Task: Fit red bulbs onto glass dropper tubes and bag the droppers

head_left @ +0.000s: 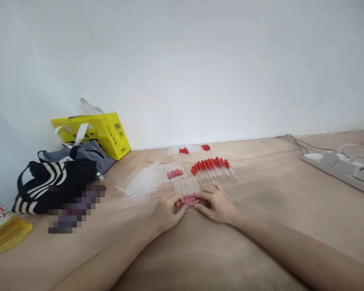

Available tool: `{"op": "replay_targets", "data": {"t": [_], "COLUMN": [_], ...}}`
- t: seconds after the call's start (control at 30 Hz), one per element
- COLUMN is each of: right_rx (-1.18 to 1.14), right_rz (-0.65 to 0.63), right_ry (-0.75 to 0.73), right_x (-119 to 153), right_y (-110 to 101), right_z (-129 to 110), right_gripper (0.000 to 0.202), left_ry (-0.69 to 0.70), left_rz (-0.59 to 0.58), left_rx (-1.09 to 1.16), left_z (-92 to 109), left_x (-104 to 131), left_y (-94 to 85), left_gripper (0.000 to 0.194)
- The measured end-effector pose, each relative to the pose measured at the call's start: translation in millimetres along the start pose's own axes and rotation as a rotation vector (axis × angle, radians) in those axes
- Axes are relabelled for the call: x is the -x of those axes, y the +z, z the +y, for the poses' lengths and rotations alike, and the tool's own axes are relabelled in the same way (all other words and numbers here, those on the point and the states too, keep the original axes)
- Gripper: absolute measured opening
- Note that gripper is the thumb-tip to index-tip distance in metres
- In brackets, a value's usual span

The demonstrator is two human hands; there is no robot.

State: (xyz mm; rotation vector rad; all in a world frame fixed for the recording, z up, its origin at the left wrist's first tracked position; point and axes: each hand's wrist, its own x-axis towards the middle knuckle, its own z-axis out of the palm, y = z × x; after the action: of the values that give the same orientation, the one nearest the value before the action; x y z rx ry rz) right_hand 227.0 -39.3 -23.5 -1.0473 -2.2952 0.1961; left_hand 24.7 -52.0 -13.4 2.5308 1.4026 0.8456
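A clear zip bag with several red-topped droppers inside lies flat on the table, its red-lined opening towards me. My left hand pinches the left end of that opening. At the right end, my right hand holds the same edge between thumb and fingers. Just beyond my right hand is a row of red-topped clear droppers. Another filled bag rests behind the held one, and flat clear bags are spread to its left.
Near the wall lie bags with red tops. On the left are a yellow bag, a striped cloth bag, a black bag and a bottle of yellow liquid. A power strip with cables is at right.
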Motion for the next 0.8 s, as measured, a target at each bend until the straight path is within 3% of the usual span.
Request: {"op": "replay_targets", "data": {"t": [0.17,0.37,0.47,0.6,0.73,0.8], "right_rx": [-0.062,-0.105,-0.080,-0.014,-0.105,-0.124], "right_rz": [0.035,-0.023,0.015,0.101,0.016,-0.028], "right_ry": [0.167,0.298,0.324,0.241,0.029,-0.090], "right_x": [-9.5,-17.4,-18.5,-16.2,-9.7,-5.7], "right_y": [2.2,6.1,9.6,12.7,5.5,-0.6], "right_z": [-4.5,-2.9,-3.7,-1.1,13.9,22.2], "right_gripper": [0.023,0.027,0.012,0.012,0.013,0.020], "left_ry": [-0.064,-0.135,-0.155,-0.066,0.148,0.259], "left_rz": [-0.019,-0.041,-0.006,-0.044,-0.105,-0.081], "left_rx": [-0.026,-0.075,-0.124,-0.071,-0.038,-0.084], "left_z": [-3.0,-6.0,-4.8,-3.4,-12.1,-20.5], "left_x": [-8.5,-10.5,-10.3,-10.3,-5.6,-1.3], "left_y": [4.1,9.5,12.2,5.2,-13.9,-22.0], "left_gripper": [0.014,0.018,0.015,0.018,0.024,0.022]}}
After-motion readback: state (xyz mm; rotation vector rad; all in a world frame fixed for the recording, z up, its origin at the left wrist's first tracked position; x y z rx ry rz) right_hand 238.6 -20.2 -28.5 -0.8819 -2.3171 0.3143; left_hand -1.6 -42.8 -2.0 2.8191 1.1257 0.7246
